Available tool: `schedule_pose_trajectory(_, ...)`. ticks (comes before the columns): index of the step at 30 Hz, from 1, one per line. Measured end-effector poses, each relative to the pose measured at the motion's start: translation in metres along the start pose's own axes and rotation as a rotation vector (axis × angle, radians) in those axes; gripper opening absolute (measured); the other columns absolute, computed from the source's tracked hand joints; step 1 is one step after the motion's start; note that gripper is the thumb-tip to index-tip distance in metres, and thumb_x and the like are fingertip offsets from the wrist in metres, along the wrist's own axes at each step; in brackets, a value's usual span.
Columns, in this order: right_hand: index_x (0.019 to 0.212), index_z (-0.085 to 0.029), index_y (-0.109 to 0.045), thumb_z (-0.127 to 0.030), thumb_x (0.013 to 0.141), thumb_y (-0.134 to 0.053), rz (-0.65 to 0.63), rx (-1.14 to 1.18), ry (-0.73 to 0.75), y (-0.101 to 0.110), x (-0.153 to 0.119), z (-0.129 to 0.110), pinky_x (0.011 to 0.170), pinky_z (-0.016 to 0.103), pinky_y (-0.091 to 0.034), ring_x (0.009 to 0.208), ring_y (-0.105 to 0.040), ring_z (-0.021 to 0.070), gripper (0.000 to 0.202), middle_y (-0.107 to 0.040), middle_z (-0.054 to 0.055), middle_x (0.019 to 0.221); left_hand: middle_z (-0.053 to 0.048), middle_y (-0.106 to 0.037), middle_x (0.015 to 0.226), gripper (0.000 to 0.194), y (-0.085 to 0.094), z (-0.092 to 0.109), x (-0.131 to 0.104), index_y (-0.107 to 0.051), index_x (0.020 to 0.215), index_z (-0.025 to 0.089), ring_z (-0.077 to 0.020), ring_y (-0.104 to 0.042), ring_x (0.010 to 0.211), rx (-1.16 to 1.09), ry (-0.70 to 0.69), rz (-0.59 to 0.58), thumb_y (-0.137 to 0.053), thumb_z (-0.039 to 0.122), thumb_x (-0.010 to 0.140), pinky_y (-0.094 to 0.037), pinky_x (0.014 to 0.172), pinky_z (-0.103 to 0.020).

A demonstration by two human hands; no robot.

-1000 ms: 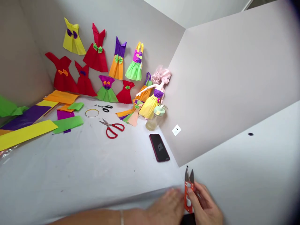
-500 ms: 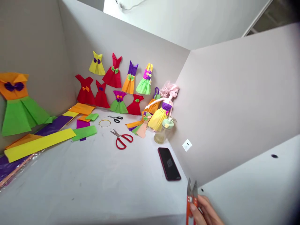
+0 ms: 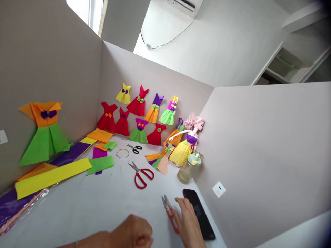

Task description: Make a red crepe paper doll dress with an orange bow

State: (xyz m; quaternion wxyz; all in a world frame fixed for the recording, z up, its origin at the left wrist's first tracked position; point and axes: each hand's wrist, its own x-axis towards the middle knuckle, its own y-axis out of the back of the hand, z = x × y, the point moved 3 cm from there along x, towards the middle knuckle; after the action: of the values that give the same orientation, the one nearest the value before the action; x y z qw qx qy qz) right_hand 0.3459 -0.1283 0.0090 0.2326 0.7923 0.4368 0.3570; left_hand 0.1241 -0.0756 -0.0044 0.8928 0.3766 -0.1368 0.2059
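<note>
Low in the head view, my right hand (image 3: pixel 187 220) lies over the table with its fingers apart, its thumb beside the orange thread snips (image 3: pixel 170 214). The snips rest on the table, blades pointing away. Just right of that hand is a black phone (image 3: pixel 200 215). My left hand (image 3: pixel 133 231) is curled into a fist near the bottom centre; what its fingers hold, if anything, is hidden. Red-handled scissors (image 3: pixel 141 175) lie beyond both hands, with small black scissors (image 3: pixel 133 148) and a thin gold ring (image 3: pixel 122 153) farther back.
Crepe paper strips (image 3: pixel 53 177) cover the left side. Several paper dresses (image 3: pixel 137 106) hang on the back panel. A pink-haired doll (image 3: pixel 182 153) stands at the back right behind a jar with a green lid (image 3: pixel 184 175). A grey panel (image 3: pixel 263 148) borders the right.
The thread snips have come down from my right hand onto the table, left of the phone, and that hand has opened. My left hand has entered view. The camera view has tilted up.
</note>
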Motion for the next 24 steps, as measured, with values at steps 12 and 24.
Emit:
schedule_pose_trajectory(12, 0.126, -0.02, -0.058, -0.01, 0.079, -0.06, -0.285, -0.337, 0.293, -0.135, 0.095, -0.073, 0.096, 0.04, -0.049, 0.114, -0.059, 0.0273, 0.048, -0.061, 0.012, 0.126, 0.008, -0.017, 0.048, 0.047, 0.052, -0.061, -0.019, -0.024, 0.047, 0.02, -0.0085, -0.017, 0.049, -0.537, 0.532, 0.054, -0.055, 0.023, 0.082, -0.013, 0.048, -0.028)
schedule_pose_trajectory(24, 0.11, -0.023, -0.064, -0.027, 0.09, -0.055, 0.034, -0.401, 0.407, -0.146, 0.095, -0.038, 0.083, 0.043, -0.051, 0.101, -0.063, 0.0293, 0.022, -0.068, 0.011, 0.11, 0.009, -0.019, 0.038, 0.066, 0.059, -0.102, -0.018, -0.027, 0.042, 0.023, -0.0063, -0.015, 0.041, -0.773, 0.626, 0.404, -0.064, 0.073, 0.065, -0.009, 0.043, -0.029)
